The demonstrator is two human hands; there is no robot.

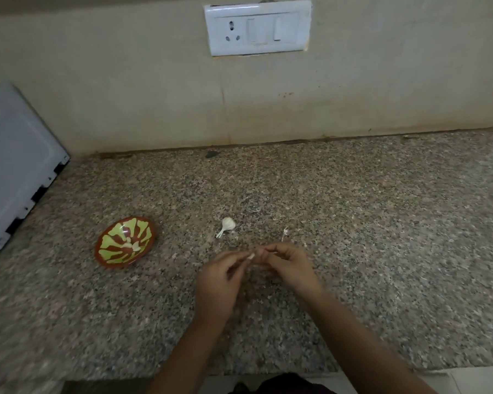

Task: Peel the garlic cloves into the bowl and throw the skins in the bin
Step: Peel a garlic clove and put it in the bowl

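Head view, garlic clove (251, 256) pinched between left hand (218, 282), right hand (289, 265)

Count on worktop (382, 223): bowl (111, 263) ×1, holding peeled cloves (130, 245), two or three, too blurred to separate. Garlic bulb (228, 224) ×1. Loose skin scrap (284, 233) ×1; smaller flecks not countable. Hands ×2, left hand (218, 282) and right hand (289, 264), with one clove (251, 255) pinched between their fingers. Wall: switch plate (258, 28) ×1, carrying socket (231, 31) ×1 and switches (251, 29) ×2. White appliance (15, 166) ×1.

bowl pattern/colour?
Reddish-brown bowl with yellow-green, petal-like patches radiating from its centre; head view.
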